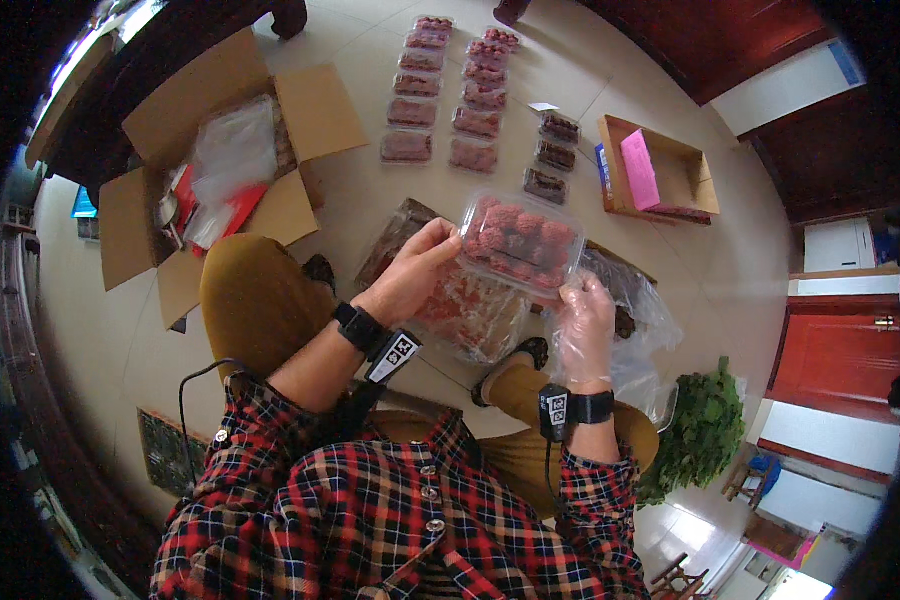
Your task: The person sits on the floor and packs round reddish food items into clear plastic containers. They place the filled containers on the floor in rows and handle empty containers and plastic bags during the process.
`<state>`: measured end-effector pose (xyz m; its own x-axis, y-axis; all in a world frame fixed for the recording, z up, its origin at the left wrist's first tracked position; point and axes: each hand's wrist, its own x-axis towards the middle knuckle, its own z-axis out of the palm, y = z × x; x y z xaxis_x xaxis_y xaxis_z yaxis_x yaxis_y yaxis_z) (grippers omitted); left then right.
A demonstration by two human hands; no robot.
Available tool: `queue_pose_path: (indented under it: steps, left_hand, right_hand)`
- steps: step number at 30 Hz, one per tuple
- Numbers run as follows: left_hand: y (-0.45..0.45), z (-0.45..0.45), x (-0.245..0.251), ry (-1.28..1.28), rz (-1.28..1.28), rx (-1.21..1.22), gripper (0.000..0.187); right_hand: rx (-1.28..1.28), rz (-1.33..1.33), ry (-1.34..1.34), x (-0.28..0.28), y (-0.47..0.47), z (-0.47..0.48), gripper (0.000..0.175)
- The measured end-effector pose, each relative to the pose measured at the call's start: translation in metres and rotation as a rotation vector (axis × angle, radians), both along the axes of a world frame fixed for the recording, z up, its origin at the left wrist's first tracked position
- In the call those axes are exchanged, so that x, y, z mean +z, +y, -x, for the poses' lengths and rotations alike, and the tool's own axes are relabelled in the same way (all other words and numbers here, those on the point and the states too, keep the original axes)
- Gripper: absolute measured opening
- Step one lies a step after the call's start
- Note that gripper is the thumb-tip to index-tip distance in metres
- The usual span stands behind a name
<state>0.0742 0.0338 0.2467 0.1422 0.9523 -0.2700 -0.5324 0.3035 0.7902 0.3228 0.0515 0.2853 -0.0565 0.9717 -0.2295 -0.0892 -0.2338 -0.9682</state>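
A clear plastic clamshell container (521, 244), filled with red, bumpy, berry-like pieces, is held up and slightly tilted between my hands. My bare left hand (424, 262) pinches its left edge with thumb and fingers. At its lower right corner, my right hand (586, 322), in a clear plastic glove, grips the rim. Below and behind it on the floor lies a plastic-lined pack (469, 315) with reddish contents, partly hidden by my left hand and the container. Right of that, a box with a clear plastic liner (645, 300) shows dark contents, partly covered by my right hand.
Two rows of filled clear containers (407, 147) stand ahead, with three darker-filled containers (546, 185) to their right. An open cardboard box (300, 199) holding plastic bags is at left. A shallow carton (682, 180) with a pink panel and a leafy bundle (697, 427) lie right.
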Motion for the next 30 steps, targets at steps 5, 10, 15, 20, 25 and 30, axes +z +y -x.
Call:
queue_pose_path:
  steps: [5,10,15,20,25,30]
  left_hand:
    - [0.001,0.001,-0.005,0.133,-0.071,0.004,0.009]
    - [0.001,0.002,-0.010,0.029,-0.035,-0.045,0.007]
    - [-0.001,0.003,-0.014,0.009,0.004,-0.057,0.007]
    - [-0.002,0.001,-0.004,0.016,-0.031,-0.054,0.010]
    - [-0.009,0.000,0.004,-0.125,0.026,-0.110,0.013]
    - [-0.009,-0.001,-0.008,-0.088,0.140,-0.192,0.017]
  right_hand:
    - [0.007,-0.008,0.093,0.008,-0.001,0.002,0.016]
    - [0.015,-0.015,0.131,0.010,-0.001,0.000,0.017]
    - [0.017,-0.029,0.138,0.006,-0.001,-0.001,0.014]
    - [0.004,-0.048,-0.030,0.008,-0.002,-0.002,0.010]
    - [-0.032,0.001,0.066,0.006,-0.004,-0.003,0.011]
    - [-0.021,0.011,0.108,-0.008,-0.002,-0.008,0.014]
